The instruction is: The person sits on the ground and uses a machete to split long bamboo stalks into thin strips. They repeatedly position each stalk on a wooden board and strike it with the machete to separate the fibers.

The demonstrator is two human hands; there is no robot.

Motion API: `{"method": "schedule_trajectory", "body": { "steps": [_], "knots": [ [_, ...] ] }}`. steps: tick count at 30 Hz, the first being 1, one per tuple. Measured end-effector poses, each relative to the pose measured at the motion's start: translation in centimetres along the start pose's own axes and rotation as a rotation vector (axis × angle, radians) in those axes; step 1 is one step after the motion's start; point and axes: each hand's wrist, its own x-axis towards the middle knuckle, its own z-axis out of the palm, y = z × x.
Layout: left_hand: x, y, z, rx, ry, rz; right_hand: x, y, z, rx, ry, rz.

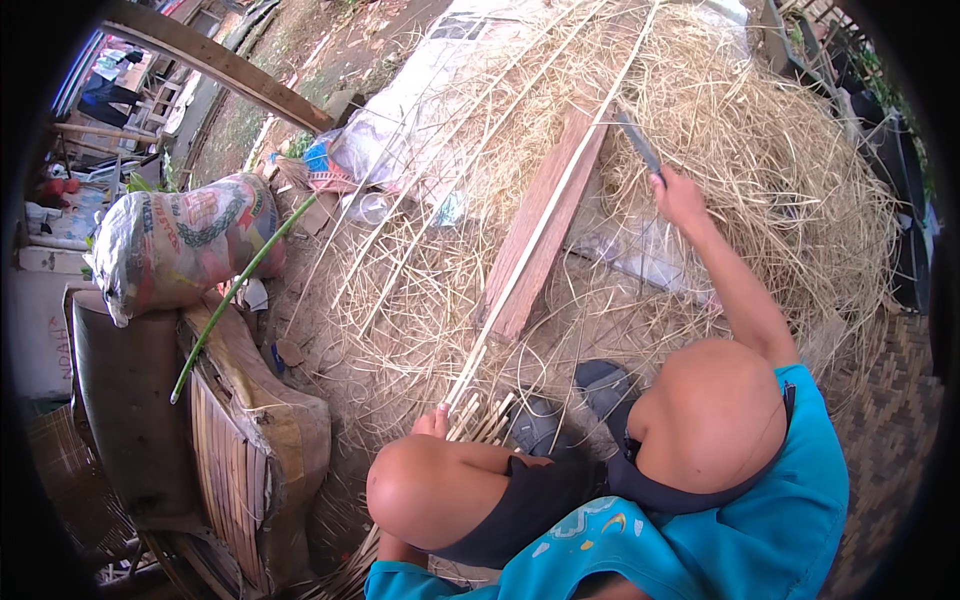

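Observation:
My right hand [680,198] is closed around the handle of a knife [640,143], its long blade pointing up and left over the straw-like shavings. Down beside my left knee, my left hand [432,422] grips the near end of a long pale bamboo strip [553,203]. The strip runs away from me along a reddish-brown wooden board [537,262] and out past its far end. A gap shows between the blade and the strip. Several cut strips [485,422] lie bunched between my left hand and my feet.
Curly shavings [780,170] heap up at the far right, partly over a white sheet [400,110]. More long strips [480,120] lie left of the board. A stuffed sack [190,240], a green stick [240,285] and a worn seat [290,430] stand left. Woven matting [890,430] lies right.

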Motion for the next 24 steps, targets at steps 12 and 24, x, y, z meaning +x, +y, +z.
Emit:
{"method": "schedule_trajectory", "body": {
  "steps": [12, 24],
  "knots": [
    [6.3, 8.8, 2.3, 0.201, -0.014, 0.221, -2.3, -0.8, 1.9, -0.127, 0.103, -0.060],
    [-1.2, 7.1, -3.9, 0.123, -0.141, -0.231, -9.0, -4.1, 7.1, -0.041, -0.093, -0.334]
  ]
}}
